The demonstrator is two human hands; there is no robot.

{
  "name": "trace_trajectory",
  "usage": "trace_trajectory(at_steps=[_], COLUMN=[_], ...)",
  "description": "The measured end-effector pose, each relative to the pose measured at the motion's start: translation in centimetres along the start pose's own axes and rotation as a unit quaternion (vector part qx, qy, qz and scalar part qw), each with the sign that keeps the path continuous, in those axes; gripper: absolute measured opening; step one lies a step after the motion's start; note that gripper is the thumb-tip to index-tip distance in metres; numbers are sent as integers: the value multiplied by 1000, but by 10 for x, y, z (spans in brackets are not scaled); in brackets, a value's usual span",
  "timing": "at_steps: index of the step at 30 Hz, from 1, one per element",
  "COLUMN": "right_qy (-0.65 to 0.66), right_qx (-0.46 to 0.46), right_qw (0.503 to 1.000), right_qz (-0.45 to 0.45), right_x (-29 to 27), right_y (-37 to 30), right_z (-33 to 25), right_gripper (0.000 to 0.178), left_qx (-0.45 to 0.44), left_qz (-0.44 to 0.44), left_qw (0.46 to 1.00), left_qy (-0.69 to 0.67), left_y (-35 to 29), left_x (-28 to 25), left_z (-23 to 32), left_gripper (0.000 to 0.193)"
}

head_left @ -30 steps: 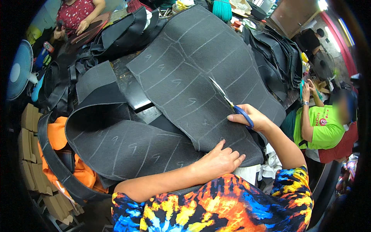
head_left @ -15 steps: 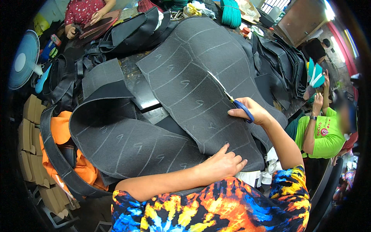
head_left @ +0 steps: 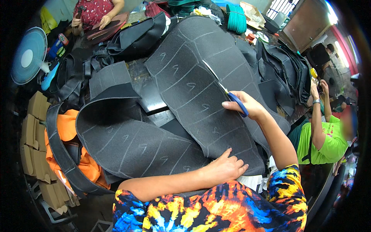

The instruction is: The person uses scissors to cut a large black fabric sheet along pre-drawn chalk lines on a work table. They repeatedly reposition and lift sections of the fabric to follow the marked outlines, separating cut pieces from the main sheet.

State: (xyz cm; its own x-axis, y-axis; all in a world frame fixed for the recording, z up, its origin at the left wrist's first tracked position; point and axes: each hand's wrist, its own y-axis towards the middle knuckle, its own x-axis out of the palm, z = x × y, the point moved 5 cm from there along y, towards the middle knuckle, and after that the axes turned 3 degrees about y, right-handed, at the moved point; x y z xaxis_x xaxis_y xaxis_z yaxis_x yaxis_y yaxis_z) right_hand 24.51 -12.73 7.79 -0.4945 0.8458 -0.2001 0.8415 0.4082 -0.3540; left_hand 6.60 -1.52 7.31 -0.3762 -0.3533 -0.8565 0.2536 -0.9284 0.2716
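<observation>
A large sheet of dark grey leather-like material (head_left: 181, 91), marked with chalk lines, spreads over the table in front of me. In my right hand (head_left: 247, 105) is a pair of scissors (head_left: 236, 101) with blue handles; its blades point far and left, lying along a lengthwise line of the sheet. Near the sheet's close edge rests my left hand (head_left: 228, 170), palm down with the fingers apart, touching the material. To the left, another chalk-marked dark piece (head_left: 127, 149) curls up into a loop.
Stacked black pieces (head_left: 284, 67) lie at the right, beside a person in a green shirt (head_left: 328, 141). Another person's hand (head_left: 105, 21) works at the far left. A fan (head_left: 27, 58), cardboard pieces (head_left: 33, 139) and orange material (head_left: 88, 168) are on the left.
My right hand and the scissors have moved slightly farther away and left along the sheet. My left hand stays on the material. The view has shifted a little.
</observation>
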Motion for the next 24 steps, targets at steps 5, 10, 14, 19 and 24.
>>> trace_trajectory(at_steps=[5,10,14,19,24], right_qy=[-24,19,71,-5,54], right_qx=[-35,-75,-73,-130,-160], right_qw=[999,997,994,989,978], right_qz=[22,-5,-44,-68,-126], right_x=[-4,12,19,34,40], right_y=[17,4,-23,-43,-51], right_z=[-14,-21,-24,-32,-48], right_gripper=[34,24,17,24,26], left_qx=[-1,5,-102,-279,-202], left_qz=[1,-42,330,506,402], left_qw=[1000,985,938,815,847], left_qy=[-27,-167,1,-35,-283], left_y=[1,-2,-52,-99,-86], left_x=[-1,-49,-199,-306,-282], left_z=[-1,-16,-71,-141,-140], left_gripper=[43,39,25,73,47])
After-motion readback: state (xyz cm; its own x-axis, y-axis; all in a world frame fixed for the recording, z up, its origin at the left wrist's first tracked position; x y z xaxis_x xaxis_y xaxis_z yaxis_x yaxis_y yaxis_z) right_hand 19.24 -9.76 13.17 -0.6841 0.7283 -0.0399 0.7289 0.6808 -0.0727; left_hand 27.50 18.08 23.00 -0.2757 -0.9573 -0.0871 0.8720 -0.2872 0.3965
